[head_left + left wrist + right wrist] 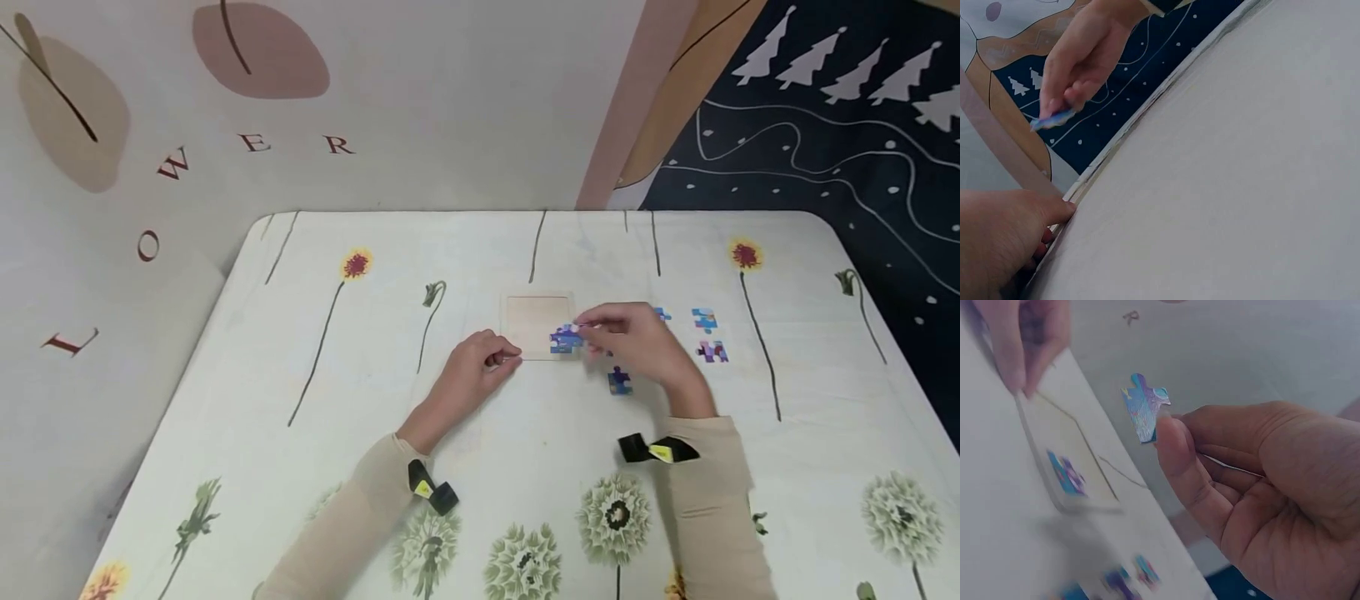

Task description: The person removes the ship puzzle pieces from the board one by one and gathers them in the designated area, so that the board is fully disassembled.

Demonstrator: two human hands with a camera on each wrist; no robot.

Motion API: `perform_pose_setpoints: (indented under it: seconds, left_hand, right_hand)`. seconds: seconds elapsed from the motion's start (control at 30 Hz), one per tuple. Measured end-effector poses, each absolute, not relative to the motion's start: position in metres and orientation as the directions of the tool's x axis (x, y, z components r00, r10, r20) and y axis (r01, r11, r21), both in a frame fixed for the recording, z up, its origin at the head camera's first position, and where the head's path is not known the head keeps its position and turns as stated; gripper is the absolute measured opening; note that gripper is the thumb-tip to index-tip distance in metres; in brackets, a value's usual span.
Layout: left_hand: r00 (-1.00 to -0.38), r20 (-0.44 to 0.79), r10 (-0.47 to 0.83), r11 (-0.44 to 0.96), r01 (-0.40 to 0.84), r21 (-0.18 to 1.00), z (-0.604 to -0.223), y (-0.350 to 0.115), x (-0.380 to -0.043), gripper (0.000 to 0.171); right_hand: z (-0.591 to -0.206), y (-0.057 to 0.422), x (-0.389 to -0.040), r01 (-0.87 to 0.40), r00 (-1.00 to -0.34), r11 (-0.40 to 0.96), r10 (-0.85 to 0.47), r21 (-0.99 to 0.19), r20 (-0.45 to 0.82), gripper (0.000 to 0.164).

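My right hand pinches a blue and purple jigsaw piece between thumb and fingertips, held up over the right side of a shallow wooden puzzle tray. Inside that tray, in one corner, lies another jigsaw piece; in the head view the held piece overlaps it. My left hand grips the tray at its near left corner, thumb and finger together on the frame. In the left wrist view the left thumb shows at the edge, and the other hand hovers beyond with its piece.
Loose jigsaw pieces lie right of the tray: a dark blue one nearest, a light blue one and a purple one farther right. Others are partly hidden by the right hand. The flower-print tabletop ends at a patterned backdrop.
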State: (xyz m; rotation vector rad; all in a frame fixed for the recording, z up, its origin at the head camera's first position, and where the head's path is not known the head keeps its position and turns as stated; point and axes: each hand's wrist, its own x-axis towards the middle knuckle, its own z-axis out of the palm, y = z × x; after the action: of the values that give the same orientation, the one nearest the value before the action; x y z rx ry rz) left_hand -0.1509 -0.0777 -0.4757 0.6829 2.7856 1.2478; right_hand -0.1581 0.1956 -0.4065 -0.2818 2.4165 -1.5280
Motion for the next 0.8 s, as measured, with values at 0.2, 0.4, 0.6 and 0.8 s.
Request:
perform_pose_setpoints:
  seconds: [0.2,0.4,0.6,0.8]
  left_hand:
    - [-0.910,0.162,0.381,0.592,0.375,0.714,-0.475,-0.079,-0.152,0.008]
    - [-0.915,0.150,0.373,0.611,0.364,0.703,-0.475,-0.083,-0.152,0.008]
    - [-0.916,0.148,0.374,0.608,0.363,0.707,-0.477,-0.082,-0.153,0.007]
    - [-0.903,0.178,0.390,0.576,0.391,0.718,-0.479,-0.079,-0.152,0.008]
  right_hand:
    - [-0.405,0.262,-0.137,-0.001,-0.950,0.497,-0.272,-0.868,-0.154,0.022]
    - [-0.417,0.306,-0.127,0.051,-0.931,0.566,-0.270,-0.823,-0.244,0.022]
    - [-0.426,0.310,-0.128,0.080,-0.911,0.553,-0.298,-0.829,-0.287,0.022]
    - [-0.429,0.304,-0.129,0.093,-0.904,0.597,-0.285,-0.797,-0.319,0.022]
